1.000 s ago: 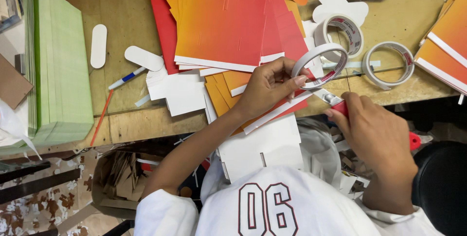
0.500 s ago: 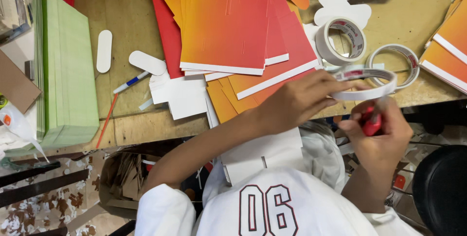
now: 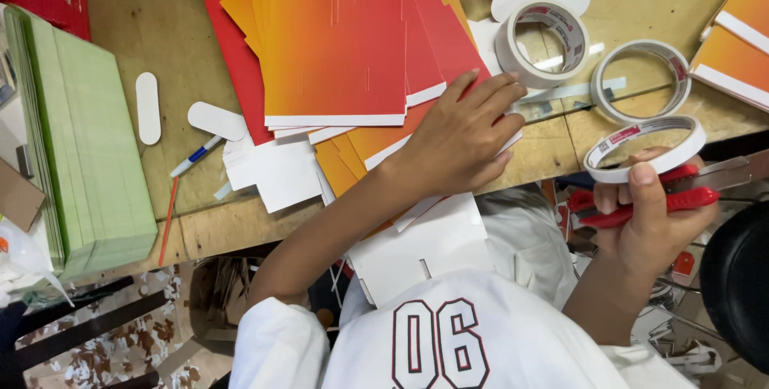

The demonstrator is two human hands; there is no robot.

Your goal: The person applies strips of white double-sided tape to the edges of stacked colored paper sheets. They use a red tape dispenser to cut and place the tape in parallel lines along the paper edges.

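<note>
My left hand [image 3: 465,137] lies flat, fingers spread, on a spread of orange and red card sheets [image 3: 336,36] near the front edge of the wooden table [image 3: 160,12]. It holds nothing. Off the table edge at the right, my right hand [image 3: 653,225] grips red-handled scissors [image 3: 681,198]. The same hand holds a thin roll of white tape [image 3: 645,149], pinched by the thumb against the scissors. A white folded card [image 3: 424,245] lies on my lap under the left forearm.
Two more tape rolls [image 3: 545,40] [image 3: 641,76] sit on the table past my left hand. A tall green sheet stack [image 3: 88,141] stands at the left. White oval cutouts [image 3: 147,107], a blue pen [image 3: 195,157] and white card pieces [image 3: 272,169] lie between. More orange cards [image 3: 737,28] are at far right.
The thin tape roll passed from my left hand to my right, which dropped below the table edge with the scissors. My left hand let go and came down flat on the cards.
</note>
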